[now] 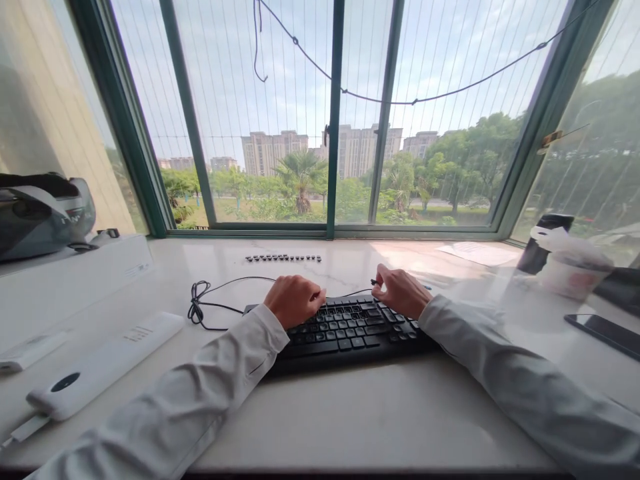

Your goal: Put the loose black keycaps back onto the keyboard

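Note:
A black keyboard [350,331] lies on the pale stone sill [350,420] in front of me, its cable [200,308] coiled off to the left. My left hand [294,300] rests curled over the keyboard's upper left keys, with its fingertips hidden. At the upper right corner, my right hand [400,292] pinches a small dark piece [374,283] between thumb and forefinger. A row of several loose black keycaps [283,258] lies on the sill behind the keyboard, near the window.
A white box [75,280] with a grey bag [43,213] on it stands at the left. Two white devices [100,365] lie in front of it. At the right are a cup [570,270], a dark bottle [543,243], a phone [603,331] and papers [477,253].

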The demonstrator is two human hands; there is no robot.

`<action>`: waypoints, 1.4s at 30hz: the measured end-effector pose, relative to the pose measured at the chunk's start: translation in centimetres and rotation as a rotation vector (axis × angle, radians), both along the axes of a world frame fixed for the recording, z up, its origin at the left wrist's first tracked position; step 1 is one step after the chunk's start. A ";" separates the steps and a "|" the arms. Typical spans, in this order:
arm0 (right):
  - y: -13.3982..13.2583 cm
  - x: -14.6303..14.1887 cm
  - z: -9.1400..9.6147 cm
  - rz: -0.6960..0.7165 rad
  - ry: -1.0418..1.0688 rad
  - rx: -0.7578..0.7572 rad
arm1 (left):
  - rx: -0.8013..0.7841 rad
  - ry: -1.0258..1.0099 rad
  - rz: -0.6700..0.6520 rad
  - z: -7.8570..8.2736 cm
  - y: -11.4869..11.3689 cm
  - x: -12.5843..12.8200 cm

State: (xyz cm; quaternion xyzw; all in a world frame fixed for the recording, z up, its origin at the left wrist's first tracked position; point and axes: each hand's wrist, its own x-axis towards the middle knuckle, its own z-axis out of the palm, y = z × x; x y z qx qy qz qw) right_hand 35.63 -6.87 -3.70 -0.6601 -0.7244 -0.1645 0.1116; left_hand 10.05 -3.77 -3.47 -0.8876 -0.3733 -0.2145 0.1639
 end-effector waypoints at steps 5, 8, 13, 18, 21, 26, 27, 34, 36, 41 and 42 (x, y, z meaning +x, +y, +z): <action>-1.2 -1.1 0.0 0.192 0.061 -0.042 | 0.021 -0.004 -0.008 -0.1 -0.1 0.1; -1.7 -1.9 0.1 0.208 0.098 -0.019 | 0.017 -0.009 -0.008 -0.1 -0.1 0.2; -2.1 -2.6 -0.2 0.279 0.145 0.012 | -0.009 -0.055 -0.017 0.0 -0.6 0.4; -2.5 -3.1 -0.5 0.381 0.162 0.079 | -0.092 -0.170 -0.162 -0.2 -1.2 0.8; -3.0 -3.6 -0.5 0.423 0.159 0.099 | -0.101 -0.207 -0.232 -0.5 -1.1 0.9; -3.6 -4.6 -0.4 0.421 0.125 0.062 | -0.069 -0.197 -0.321 -1.0 -0.9 0.7; -3.7 -4.7 -0.5 0.424 0.127 0.054 | -0.066 -0.188 -0.333 -1.0 -0.9 0.6; -3.3 -4.3 -1.3 0.502 0.196 0.091 | -0.056 -0.125 -0.388 -1.0 -0.8 0.3; -3.1 -4.1 -1.5 0.526 0.204 0.095 | -0.050 -0.101 -0.421 -0.9 -0.6 0.2; -3.0 -3.8 -1.5 0.546 0.217 0.109 | -0.035 -0.090 -0.473 -1.2 -0.1 0.1; -3.0 -3.8 -1.4 0.545 0.243 0.105 | -0.023 -0.094 -0.475 -1.3 -0.1 0.1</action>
